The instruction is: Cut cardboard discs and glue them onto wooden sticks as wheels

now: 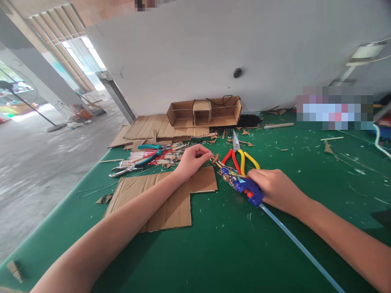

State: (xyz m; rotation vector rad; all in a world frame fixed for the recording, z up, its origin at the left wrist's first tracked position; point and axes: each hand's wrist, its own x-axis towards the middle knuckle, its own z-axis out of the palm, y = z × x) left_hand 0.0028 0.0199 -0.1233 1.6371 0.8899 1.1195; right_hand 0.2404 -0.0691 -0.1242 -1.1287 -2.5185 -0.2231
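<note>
My right hand [276, 187] is closed around a blue glue gun [244, 186] lying low over the green table [275, 244], its nozzle pointing up-left; a clear glue stick [299, 246] trails from its back toward me. My left hand [192, 160] pinches a small brown piece [215, 158] between thumb and fingertips, right at the nozzle tip. I cannot tell what the piece is made of.

Against the wall stands an open cardboard box [204, 112], long and shallow, with a smaller square box set in its middle; a dark wire loops over its top edge. What lies inside is not clear.

Under my left wrist sits a notched sheet of corrugated cardboard [171, 203], matte and ribbed. Red-and-yellow-handled scissors [240, 156] lie just beyond the gun. Further left, teal-handled pliers [143, 156] rest on a heap of thin sticks [159, 156]. Flat cardboard sheets [152, 130] lie beside the box, and small scraps dot the felt-like table.
</note>
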